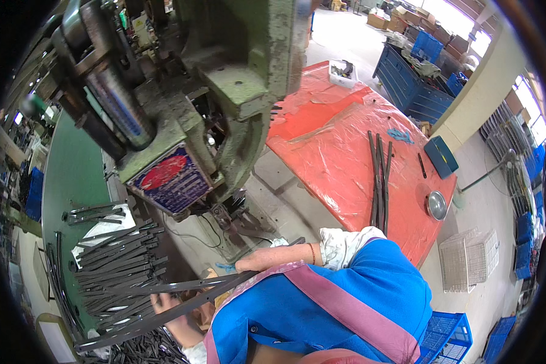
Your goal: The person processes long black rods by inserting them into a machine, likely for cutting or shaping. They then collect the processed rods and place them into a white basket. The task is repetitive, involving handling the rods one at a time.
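Observation:
My right hand (257, 260) is closed around a long dark metal bar (195, 300), which runs slantwise from the lower left up past my wrist. A second, thinner dark bar (177, 287) reaches from under the same hand toward the left; whether it is gripped too is hidden. Below the long bar lies my left hand (178, 321), its fingers showing beyond the bar's far side. Whether those fingers grip the bar cannot be told. Many dark metal strips (118, 273) are piled on a green-topped table (75, 168) beside my left hand.
A green press machine (236, 86) stands directly ahead. To the right, a red plastic-covered table (332, 150) carries dark bars (380, 182), a metal bowl (436, 205) and a teal bin (440, 157). Small dark pieces (150, 348) lie heaped low left. A blue crate (446, 336) sits lower right.

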The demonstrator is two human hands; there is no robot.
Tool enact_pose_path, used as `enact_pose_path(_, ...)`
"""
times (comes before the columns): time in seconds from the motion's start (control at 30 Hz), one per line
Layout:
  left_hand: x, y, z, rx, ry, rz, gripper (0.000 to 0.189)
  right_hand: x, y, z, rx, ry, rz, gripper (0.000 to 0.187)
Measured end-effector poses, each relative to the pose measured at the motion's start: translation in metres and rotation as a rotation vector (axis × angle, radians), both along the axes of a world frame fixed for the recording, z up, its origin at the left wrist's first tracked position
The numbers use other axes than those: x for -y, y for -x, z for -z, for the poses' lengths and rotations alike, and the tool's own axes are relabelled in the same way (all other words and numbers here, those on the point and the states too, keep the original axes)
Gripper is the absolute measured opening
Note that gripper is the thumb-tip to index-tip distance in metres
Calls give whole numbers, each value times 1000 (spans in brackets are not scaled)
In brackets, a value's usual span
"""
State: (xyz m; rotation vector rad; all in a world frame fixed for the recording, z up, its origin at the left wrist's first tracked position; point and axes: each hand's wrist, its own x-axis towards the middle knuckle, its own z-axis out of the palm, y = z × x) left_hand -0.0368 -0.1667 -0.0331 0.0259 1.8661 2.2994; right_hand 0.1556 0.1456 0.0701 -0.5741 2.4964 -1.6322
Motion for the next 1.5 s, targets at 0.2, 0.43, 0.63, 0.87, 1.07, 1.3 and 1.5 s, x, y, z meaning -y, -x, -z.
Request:
enact_pose_path(0.2,-140,-19,-33,-81,210,406,28,-15,-16,16,-23,95,-80,22)
enact_pose_path(0.43,-218,-25,-54,-871,474,527,25,-26,-38,22,-34,-264,73,20)
enact_pose_path(0.63,-212,-6,-16,-861,414,335,26,-30,-75,2,36,-225,282,30)
enact_pose_path(0.87,-201,34,-7,-995,558,453,27,-17,-84,4,-149,-110,416,36)
enact_pose_path(1.07,-223,15,-31,-1303,574,633,31,-5,-104,12,-41,-75,525,31)
enact_pose_path(1.3,-219,54,32,-1074,544,699,29,0,-89,25,-72,-89,598,30)
enact_pose_path(1.5,-214,18,19,-1078,525,556,34,-20,-78,-5,41,-380,541,18)
